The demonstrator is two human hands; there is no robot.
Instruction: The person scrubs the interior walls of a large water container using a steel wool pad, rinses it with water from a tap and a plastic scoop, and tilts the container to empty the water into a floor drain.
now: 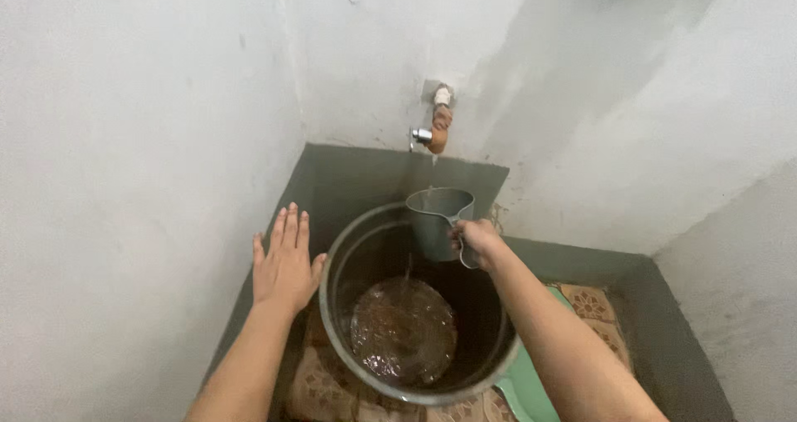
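Note:
My right hand [480, 239] grips the handle of a grey metal jug [437, 219], held upright over a large dark bucket [336, 256] and just under a wall tap [435, 131]. A thin stream of water runs from the tap into the jug, and another thin trickle falls below the jug into the bucket. Shallow brownish water [404, 331] ripples at the bucket's bottom. My left hand [285, 260] is flat with fingers spread, pressed on the grey wall base to the left of the bucket's rim.
White plastered walls [133, 165] close in on the left, back and right, with a dark grey painted band [349, 173] along their base. The floor has patterned tiles [591, 302]. A light green plastic object [525, 385] lies under the bucket's right side.

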